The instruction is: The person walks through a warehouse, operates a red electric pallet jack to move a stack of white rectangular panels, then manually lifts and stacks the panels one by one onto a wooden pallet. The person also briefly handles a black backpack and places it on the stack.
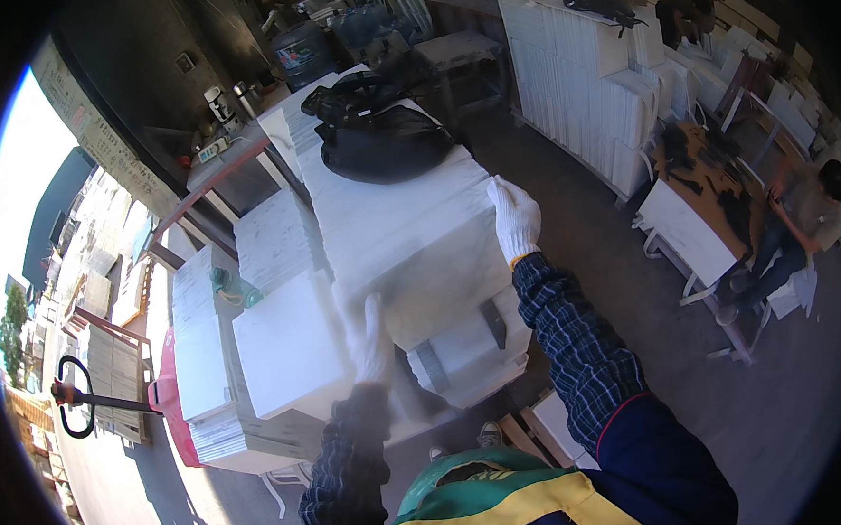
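Both my hands wear white knitted gloves. My right hand point(516, 218) is closed round the upper right corner of a white stone slab point(445, 285) with faint grey veins. My left hand point(372, 346), blurred, grips the slab's left edge lower down. The slab is at the near end of a long row of white slabs point(380, 212) packed together. Below it, more pale slabs point(459, 356) show dark strips across them. A black bag point(386, 141) lies on top of the row towards its far end.
Lower slab stacks point(287, 350) stand at my left, one carrying a greenish clear bottle point(236, 286). Beyond them is a red pallet jack point(166, 399) with a black handle. Another slab row point(573, 83) stands far right. A person point(803, 214) sits beside a cardboard-topped table point(694, 220).
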### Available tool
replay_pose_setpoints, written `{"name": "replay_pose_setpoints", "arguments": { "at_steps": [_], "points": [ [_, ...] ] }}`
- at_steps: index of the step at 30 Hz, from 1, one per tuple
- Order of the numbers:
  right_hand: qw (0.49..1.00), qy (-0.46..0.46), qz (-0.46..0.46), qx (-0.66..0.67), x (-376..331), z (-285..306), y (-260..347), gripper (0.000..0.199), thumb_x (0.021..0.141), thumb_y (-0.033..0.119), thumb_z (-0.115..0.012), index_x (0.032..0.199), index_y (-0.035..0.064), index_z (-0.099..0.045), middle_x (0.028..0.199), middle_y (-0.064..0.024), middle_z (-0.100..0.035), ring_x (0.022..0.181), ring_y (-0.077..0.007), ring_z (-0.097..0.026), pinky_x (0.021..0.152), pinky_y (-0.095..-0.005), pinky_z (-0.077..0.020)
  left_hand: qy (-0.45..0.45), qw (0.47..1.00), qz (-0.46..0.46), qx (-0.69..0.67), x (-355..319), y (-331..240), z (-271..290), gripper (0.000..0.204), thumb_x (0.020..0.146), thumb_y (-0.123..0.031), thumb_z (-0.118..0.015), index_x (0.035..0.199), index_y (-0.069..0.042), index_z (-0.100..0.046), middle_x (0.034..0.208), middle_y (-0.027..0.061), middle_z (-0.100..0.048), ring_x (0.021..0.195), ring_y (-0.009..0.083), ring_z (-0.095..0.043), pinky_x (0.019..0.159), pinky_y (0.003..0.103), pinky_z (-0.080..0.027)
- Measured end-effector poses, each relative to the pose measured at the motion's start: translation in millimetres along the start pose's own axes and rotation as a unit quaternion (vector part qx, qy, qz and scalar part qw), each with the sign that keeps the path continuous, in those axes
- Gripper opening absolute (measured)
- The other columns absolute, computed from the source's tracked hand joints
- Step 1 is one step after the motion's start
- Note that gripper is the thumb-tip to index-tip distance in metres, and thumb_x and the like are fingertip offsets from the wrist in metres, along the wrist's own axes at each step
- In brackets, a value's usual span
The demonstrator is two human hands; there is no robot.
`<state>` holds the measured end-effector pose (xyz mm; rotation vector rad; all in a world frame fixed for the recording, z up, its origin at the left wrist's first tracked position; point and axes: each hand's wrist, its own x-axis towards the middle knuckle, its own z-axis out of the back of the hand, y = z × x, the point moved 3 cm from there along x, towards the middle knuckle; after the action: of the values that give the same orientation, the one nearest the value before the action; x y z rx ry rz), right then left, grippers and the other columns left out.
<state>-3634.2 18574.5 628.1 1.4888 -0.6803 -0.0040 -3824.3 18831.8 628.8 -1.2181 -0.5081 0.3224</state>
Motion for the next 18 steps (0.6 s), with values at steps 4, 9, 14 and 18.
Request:
{"name": "replay_pose_setpoints", "arguments": {
  "at_steps": [4, 9, 14, 18],
  "points": [
    [1.0, -0.012, -0.024, 0.013, -7.6, 9.9, 14.1, 0.036, 0.098, 0.028, -0.067, 0.113, -0.0046, -0.072, 0.108, -0.0131, -0.075, 0.101, -0.0204, -0.07, 0.092, -0.0312, -0.0512, -0.014, 0.999, 0.003, -0.032, -8.1, -5.1, -3.0, 0.074, 0.1, -0.028, -0.059, 0.161, -0.007, -0.023, 0.16, 0.0178, -0.037, 0.144, 0.0286, -0.039, 0.118, 0.037, -0.031],
    [0.999, 0.01, -0.024, 0.039, -6.6, 11.1, 17.0, 0.039, 0.098, 0.031, -0.068, 0.113, -0.0048, -0.072, 0.105, -0.0126, -0.076, 0.098, -0.0204, -0.07, 0.092, -0.0307, -0.0506, -0.023, 0.998, 0.034, -0.049, -8.0, 1.0, -4.4, 0.074, 0.099, -0.029, -0.061, 0.161, -0.009, -0.025, 0.156, 0.0183, -0.042, 0.141, 0.029, -0.043, 0.116, 0.038, -0.033],
    [0.999, 0.022, -0.023, 0.029, 0.2, 7.2, 6.8, 0.039, 0.098, 0.031, -0.067, 0.115, -0.0032, -0.072, 0.107, -0.0125, -0.076, 0.1, -0.0204, -0.069, 0.094, -0.0309, -0.0503, -0.03, 0.998, 0.041, -0.047, -4.5, 0.7, -3.0, 0.076, 0.098, -0.032, -0.061, 0.161, -0.01, -0.024, 0.156, 0.0188, -0.043, 0.141, 0.0317, -0.043, 0.117, 0.04, -0.032],
    [0.999, 0.014, -0.03, 0.021, 1.3, 7.6, 2.6, 0.039, 0.098, 0.032, -0.067, 0.116, -0.0021, -0.071, 0.11, -0.0131, -0.075, 0.103, -0.0207, -0.069, 0.094, -0.0311, -0.0501, -0.021, 0.998, 0.045, -0.031, -4.4, 1.4, -1.9, 0.079, 0.098, -0.035, -0.062, 0.161, -0.01, -0.023, 0.158, 0.0191, -0.04, 0.144, 0.0334, -0.04, 0.118, 0.041, -0.03]
  ]
}}
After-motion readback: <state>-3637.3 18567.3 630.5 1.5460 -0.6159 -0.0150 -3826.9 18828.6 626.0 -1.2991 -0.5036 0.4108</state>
